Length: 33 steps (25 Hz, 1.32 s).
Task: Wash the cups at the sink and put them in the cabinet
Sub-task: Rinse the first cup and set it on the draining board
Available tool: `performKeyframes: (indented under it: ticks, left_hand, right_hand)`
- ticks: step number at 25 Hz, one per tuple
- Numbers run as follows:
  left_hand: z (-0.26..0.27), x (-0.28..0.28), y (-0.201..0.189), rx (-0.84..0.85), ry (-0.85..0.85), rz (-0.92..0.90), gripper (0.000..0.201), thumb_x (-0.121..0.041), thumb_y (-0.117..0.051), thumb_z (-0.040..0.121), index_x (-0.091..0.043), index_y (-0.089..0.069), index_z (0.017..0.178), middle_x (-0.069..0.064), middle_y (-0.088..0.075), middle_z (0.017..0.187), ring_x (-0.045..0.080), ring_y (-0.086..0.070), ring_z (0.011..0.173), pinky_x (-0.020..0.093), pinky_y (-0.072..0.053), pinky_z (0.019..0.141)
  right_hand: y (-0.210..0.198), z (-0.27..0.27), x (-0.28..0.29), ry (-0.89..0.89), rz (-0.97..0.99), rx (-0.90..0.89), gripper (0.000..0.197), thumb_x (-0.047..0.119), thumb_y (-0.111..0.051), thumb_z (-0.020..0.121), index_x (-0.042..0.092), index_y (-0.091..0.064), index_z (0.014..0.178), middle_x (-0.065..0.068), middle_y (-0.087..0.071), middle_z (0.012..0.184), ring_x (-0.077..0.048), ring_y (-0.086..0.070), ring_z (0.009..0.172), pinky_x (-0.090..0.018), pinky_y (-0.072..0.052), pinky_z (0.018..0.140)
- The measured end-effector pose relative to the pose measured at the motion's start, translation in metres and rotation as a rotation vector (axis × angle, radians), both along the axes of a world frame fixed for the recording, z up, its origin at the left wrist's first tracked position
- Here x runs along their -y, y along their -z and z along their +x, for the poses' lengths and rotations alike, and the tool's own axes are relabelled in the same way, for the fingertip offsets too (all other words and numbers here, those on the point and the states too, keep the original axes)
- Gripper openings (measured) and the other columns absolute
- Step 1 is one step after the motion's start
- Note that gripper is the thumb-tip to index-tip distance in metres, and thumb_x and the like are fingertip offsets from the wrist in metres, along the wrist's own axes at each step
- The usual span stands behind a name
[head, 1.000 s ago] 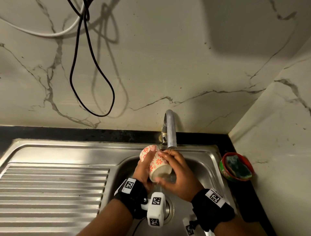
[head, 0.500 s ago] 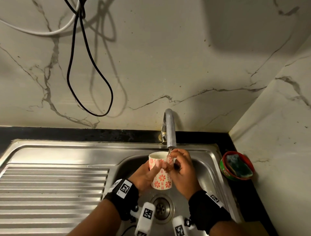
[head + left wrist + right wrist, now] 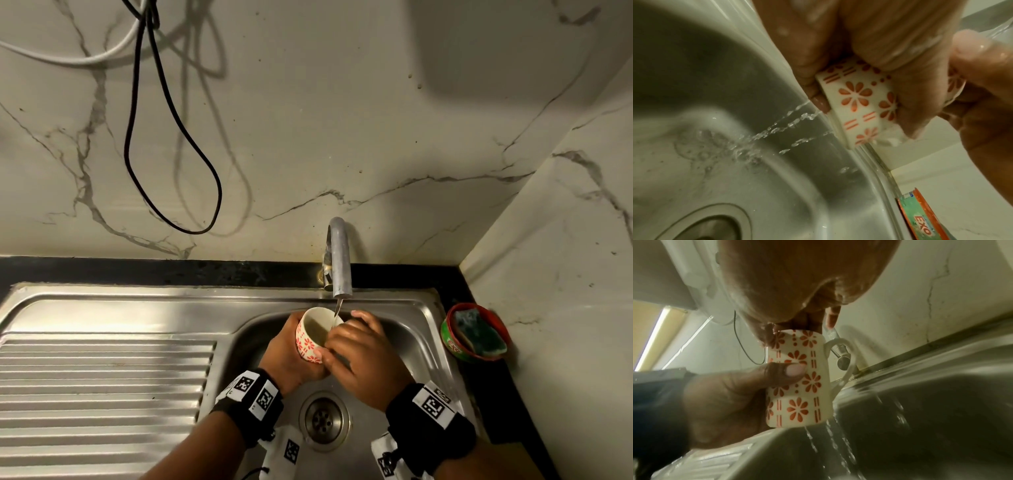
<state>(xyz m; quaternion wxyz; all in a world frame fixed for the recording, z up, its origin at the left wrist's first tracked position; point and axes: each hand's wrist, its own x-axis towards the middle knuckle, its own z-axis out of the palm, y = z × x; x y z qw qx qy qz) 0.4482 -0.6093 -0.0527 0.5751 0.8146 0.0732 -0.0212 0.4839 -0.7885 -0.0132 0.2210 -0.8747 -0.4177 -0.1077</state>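
Observation:
A white cup [image 3: 308, 342] with red flowers is held over the sink basin [image 3: 421, 342], mouth up and tilted, under the tap [image 3: 339, 260]. A thin stream of water [image 3: 337, 310] falls into it. My left hand [image 3: 287, 359] grips the cup round its body. My right hand [image 3: 359, 356] curls over the rim, thumb outside. The right wrist view shows the cup [image 3: 799, 386] with its handle turned to the wall, the left thumb [image 3: 789, 371] across it, and the right hand's fingers [image 3: 830, 316] at the rim. Water drips off the cup [image 3: 857, 104] in the left wrist view.
A red and green soap tub [image 3: 476, 334] with a green scrub pad stands on the counter right of the basin. The ribbed draining board [image 3: 102, 377] lies to the left and the drain [image 3: 323, 419] below my hands. A black cable [image 3: 171, 154] hangs on the marble wall.
The cup, tipped over with its mouth towards me a second ago, has been turned mouth up under the tap. My right fingers have moved to its rim.

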Motion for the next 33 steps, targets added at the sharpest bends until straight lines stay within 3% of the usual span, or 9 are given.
performKeyframes:
  ticks: [3,8,12,16,19,21,24,28,33]
  left_hand:
    - [-0.003,0.004,0.010,-0.031,0.021,-0.170,0.089,-0.036,-0.093,0.049,-0.031,-0.041,0.121,-0.002,-0.063,0.116,0.015,-0.068,0.102,0.032,-0.059,0.084]
    - [-0.012,0.025,0.004,-0.076,0.061,-0.061,0.096,-0.047,-0.094,0.044,-0.029,-0.044,0.124,-0.008,-0.062,0.114,0.005,-0.064,0.099,0.014,-0.053,0.073]
    - [-0.009,0.016,0.006,-0.219,-0.193,-0.619,0.094,-0.053,-0.095,0.046,-0.015,-0.052,0.120,0.023,-0.066,0.117,0.027,-0.070,0.092,0.039,-0.060,0.068]
    - [-0.010,0.014,-0.013,-0.557,-0.236,-1.096,0.063,-0.058,-0.051,0.085,-0.001,-0.068,0.105,0.025,-0.067,0.085,0.034,-0.063,0.060,0.030,-0.050,0.049]
    - [-0.008,0.011,-0.009,-0.668,-0.219,-1.127,0.081,-0.075,-0.043,0.082,-0.001,-0.072,0.101,0.021,-0.066,0.081,0.032,-0.062,0.061,0.029,-0.046,0.054]
    - [-0.009,0.016,-0.006,-0.561,-0.283,-1.107,0.082,-0.075,-0.044,0.085,-0.003,-0.072,0.112,0.023,-0.070,0.098,0.033,-0.066,0.078,0.038,-0.052,0.065]
    - [-0.004,0.020,-0.003,-0.431,-0.421,-1.055,0.070,-0.060,-0.055,0.087,-0.002,-0.064,0.124,0.021,-0.069,0.096,0.029,-0.065,0.073,0.036,-0.053,0.061]
    - [0.001,-0.003,-0.013,-0.676,-0.311,-1.179,0.076,-0.068,-0.048,0.083,0.001,-0.067,0.109,0.019,-0.064,0.082,0.027,-0.059,0.049,0.025,-0.047,0.040]
    - [-0.004,0.007,0.001,-0.396,-0.382,-0.897,0.065,-0.059,-0.065,0.085,-0.009,-0.056,0.127,0.020,-0.065,0.086,0.025,-0.061,0.057,0.029,-0.047,0.044]
  right_hand:
    - [-0.002,0.003,-0.004,0.143,-0.010,-0.123,0.037,0.046,-0.046,0.098,0.023,-0.071,0.083,0.006,-0.073,0.083,-0.009,-0.064,0.087,-0.027,-0.032,0.109]
    - [-0.002,0.002,-0.012,0.500,0.232,-0.487,0.048,0.056,-0.055,0.095,0.018,-0.067,0.070,-0.002,-0.069,0.066,-0.009,-0.064,0.063,-0.023,-0.047,0.058]
    - [0.004,0.008,0.007,0.270,0.375,-0.722,0.041,0.062,-0.049,0.094,0.030,-0.070,0.080,0.013,-0.074,0.087,0.003,-0.064,0.095,-0.029,-0.033,0.113]
    - [-0.004,0.007,0.001,0.073,0.331,-0.854,0.018,0.051,-0.059,0.094,0.040,-0.069,0.105,0.028,-0.064,0.122,0.008,-0.038,0.137,-0.028,-0.015,0.122]
    - [0.000,0.010,-0.009,0.062,0.143,-0.627,0.043,0.053,-0.061,0.089,0.029,-0.065,0.126,0.007,-0.062,0.134,-0.005,-0.050,0.131,-0.028,-0.037,0.113]
    - [0.001,0.011,-0.021,0.245,0.207,-0.663,0.043,0.055,-0.061,0.089,0.022,-0.069,0.115,0.000,-0.072,0.115,-0.013,-0.067,0.106,-0.034,-0.056,0.090]
    - [-0.003,0.014,-0.035,0.340,0.337,-0.805,0.040,0.052,-0.062,0.092,0.016,-0.072,0.105,-0.002,-0.077,0.101,-0.012,-0.072,0.092,-0.039,-0.060,0.083]
    - [0.006,0.014,-0.023,0.126,0.272,-0.682,0.048,0.056,-0.060,0.088,0.017,-0.069,0.115,0.003,-0.069,0.120,-0.007,-0.066,0.106,-0.026,-0.056,0.092]
    - [0.010,0.012,-0.028,0.225,0.475,-0.857,0.034,0.043,-0.064,0.093,0.013,-0.073,0.108,0.000,-0.077,0.101,-0.005,-0.072,0.092,-0.026,-0.055,0.080]
